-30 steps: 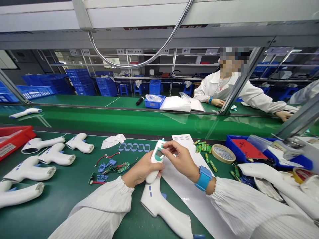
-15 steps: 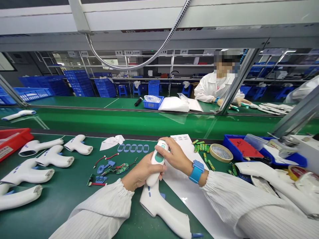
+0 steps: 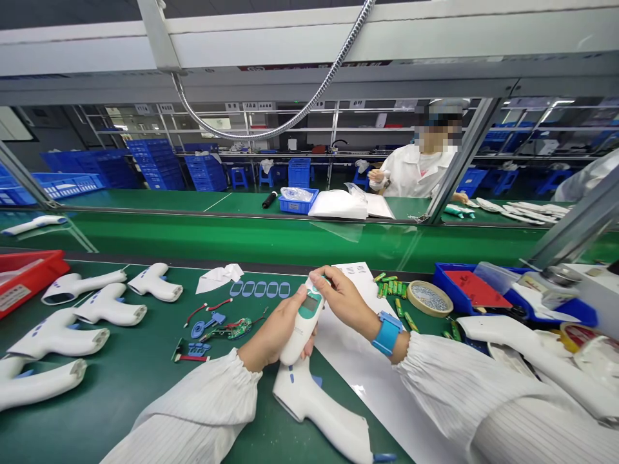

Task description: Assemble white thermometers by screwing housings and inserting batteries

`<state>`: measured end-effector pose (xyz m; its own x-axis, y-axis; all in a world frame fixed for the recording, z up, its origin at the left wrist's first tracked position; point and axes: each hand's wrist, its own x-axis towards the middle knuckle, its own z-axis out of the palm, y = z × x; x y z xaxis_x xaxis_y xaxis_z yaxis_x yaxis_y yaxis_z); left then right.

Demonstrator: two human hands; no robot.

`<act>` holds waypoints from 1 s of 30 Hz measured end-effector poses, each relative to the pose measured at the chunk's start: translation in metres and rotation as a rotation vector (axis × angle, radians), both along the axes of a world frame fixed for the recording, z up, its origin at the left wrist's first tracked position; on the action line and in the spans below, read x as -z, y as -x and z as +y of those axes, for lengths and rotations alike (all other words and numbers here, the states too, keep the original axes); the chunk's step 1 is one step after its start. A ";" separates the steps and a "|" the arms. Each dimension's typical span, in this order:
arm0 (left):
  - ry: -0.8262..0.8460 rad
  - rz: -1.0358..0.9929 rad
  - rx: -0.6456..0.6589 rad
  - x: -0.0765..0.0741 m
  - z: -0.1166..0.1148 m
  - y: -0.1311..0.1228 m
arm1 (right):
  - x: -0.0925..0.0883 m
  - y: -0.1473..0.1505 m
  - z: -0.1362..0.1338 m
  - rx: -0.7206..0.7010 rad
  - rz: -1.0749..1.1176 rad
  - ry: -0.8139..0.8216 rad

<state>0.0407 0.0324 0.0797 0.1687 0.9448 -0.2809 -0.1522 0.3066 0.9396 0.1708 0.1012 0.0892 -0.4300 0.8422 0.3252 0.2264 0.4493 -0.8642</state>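
left hand wrapping around a white thermometer at mid-bench, right hand pinching its top edge, white housing sitting just below at 6 o'clock, circuit board lying well apart at 9 o'clock, tape roll lying at 3 o'clock

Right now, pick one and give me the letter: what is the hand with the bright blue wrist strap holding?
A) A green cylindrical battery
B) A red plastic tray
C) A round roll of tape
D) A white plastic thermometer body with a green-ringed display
D: the right hand, under its bright blue wrist strap, closes its fingers over the white plastic thermometer body with a green-ringed display, which the left hand also grips.
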 end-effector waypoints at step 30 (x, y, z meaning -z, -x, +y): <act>-0.046 -0.030 -0.029 -0.013 0.009 -0.009 | -0.033 -0.039 0.011 -0.233 -0.162 0.090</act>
<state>0.0500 0.0417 0.0922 0.1484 0.9612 -0.2324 -0.1885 0.2582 0.9475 0.2099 0.1119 0.1219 -0.6553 0.7370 0.1653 0.2641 0.4285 -0.8641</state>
